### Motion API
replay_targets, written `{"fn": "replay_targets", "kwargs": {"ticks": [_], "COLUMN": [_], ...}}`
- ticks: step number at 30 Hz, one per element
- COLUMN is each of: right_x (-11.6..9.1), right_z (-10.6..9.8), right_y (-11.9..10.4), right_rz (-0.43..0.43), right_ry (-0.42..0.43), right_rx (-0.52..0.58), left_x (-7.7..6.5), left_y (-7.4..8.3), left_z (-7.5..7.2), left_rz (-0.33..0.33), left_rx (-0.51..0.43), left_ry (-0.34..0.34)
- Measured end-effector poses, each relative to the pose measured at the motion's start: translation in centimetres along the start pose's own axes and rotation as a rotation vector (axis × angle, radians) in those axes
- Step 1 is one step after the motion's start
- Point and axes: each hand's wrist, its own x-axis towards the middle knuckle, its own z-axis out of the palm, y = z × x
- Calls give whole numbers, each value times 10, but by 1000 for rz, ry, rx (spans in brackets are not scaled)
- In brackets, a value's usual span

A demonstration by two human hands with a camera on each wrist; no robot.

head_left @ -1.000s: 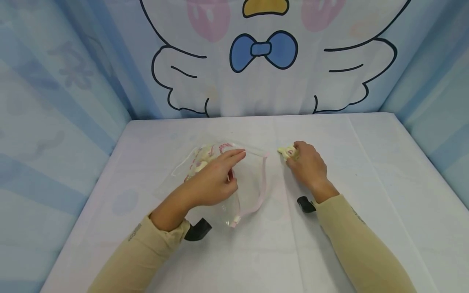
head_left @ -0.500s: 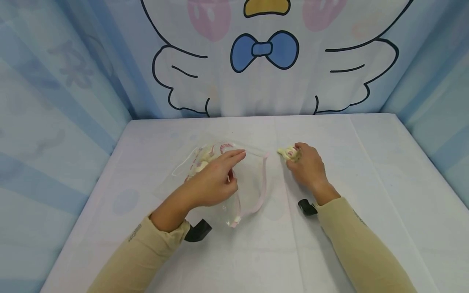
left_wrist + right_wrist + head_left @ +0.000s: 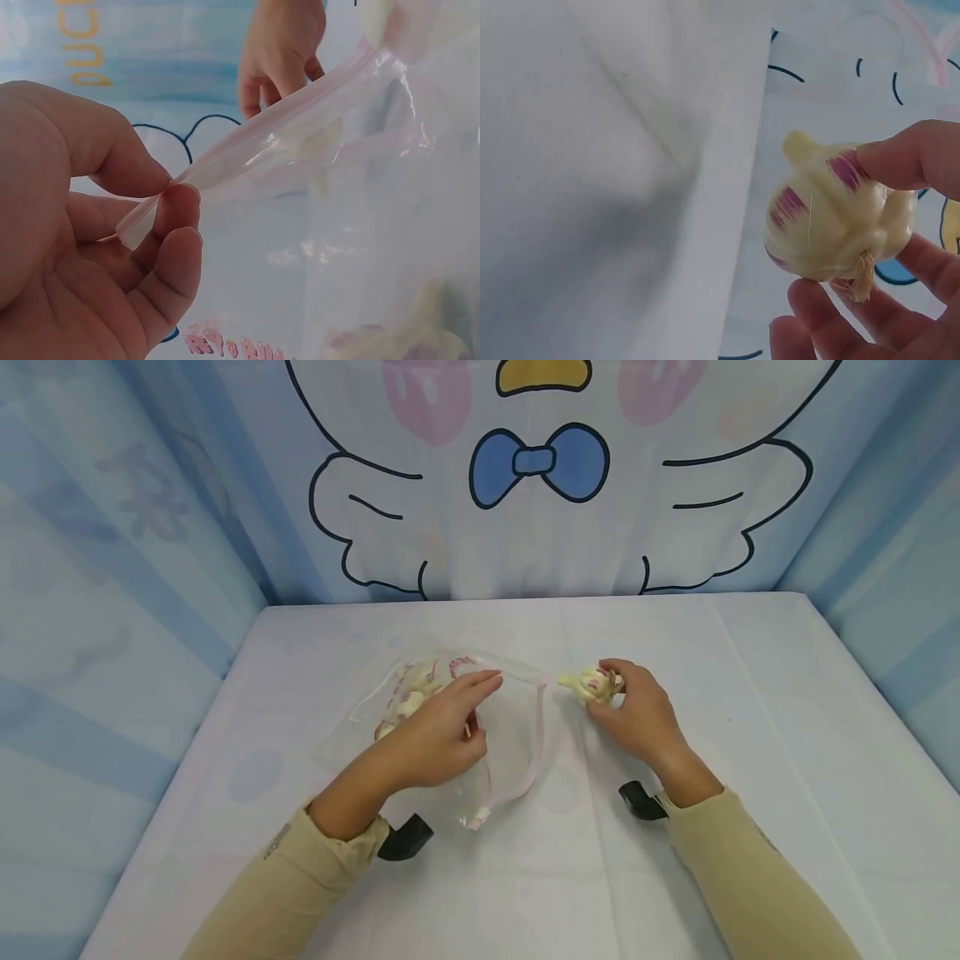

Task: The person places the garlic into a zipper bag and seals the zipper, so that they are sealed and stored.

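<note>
A clear plastic zip bag (image 3: 513, 718) with a pink strip along its mouth lies on the table, its mouth towards the right. My left hand (image 3: 431, 735) pinches one end of that pink strip (image 3: 225, 157) between thumb and forefinger. Pale things (image 3: 420, 681) show through the bag, partly covered by my left hand; purple marks on one are visible in the left wrist view. Just right of the bag mouth, my right hand (image 3: 641, 714) holds a cream garlic bulb (image 3: 821, 214) with purple streaks and a tuft of dry roots, thumb on one side and fingers on the other.
A white cloth covers the table (image 3: 675, 877). Its back edge meets a cartoon-printed curtain (image 3: 540, 543), and blue curtains (image 3: 112, 652) hang at both sides. A black wrist mount (image 3: 405, 837) sits under each cuff.
My right hand has turned and shifted slightly nearer with the garlic bulb, which now shows more and sits closer to the bag mouth. The left hand stays nearly still.
</note>
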Motion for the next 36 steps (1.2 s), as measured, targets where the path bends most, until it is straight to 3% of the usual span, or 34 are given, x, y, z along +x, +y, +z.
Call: {"fn": "replay_targets", "kwargs": {"ticks": [18, 36], "right_x": [-54, -51], "right_z": [-20, 26], "right_y": [-29, -56], "right_rz": [-144, -426], "right_ry": [-63, -25], "right_rx": [24, -88], "left_x": [-1, 0], "left_y": [-1, 0], "left_z": [3, -1], "left_rz": [13, 14], "left_rx": [-5, -10], "left_ry": [19, 19]}}
